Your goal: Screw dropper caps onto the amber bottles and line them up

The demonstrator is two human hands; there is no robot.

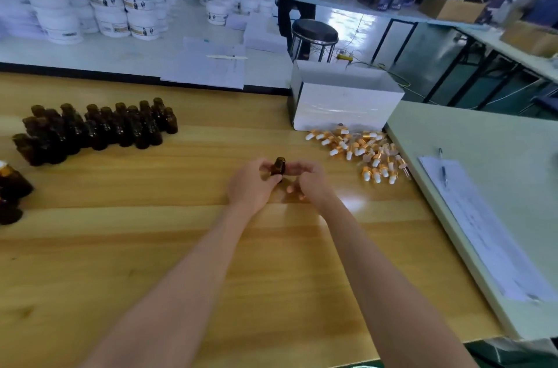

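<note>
The left hand pinches one uncapped amber bottle over the wooden table; the right hand curls beside it, hold unclear. Roughly twenty bottles stand left, with a heap of dropper caps right by one white box.

As I watch from my remote station, two bare forearms reach into view, ending in the left hand and the right hand, both ungloved. The arms are uncovered along their whole visible length (the bottom edge cuts them off near the elbows). They look slender and smooth, wider toward the camera. The right fingertips are blurred
</note>
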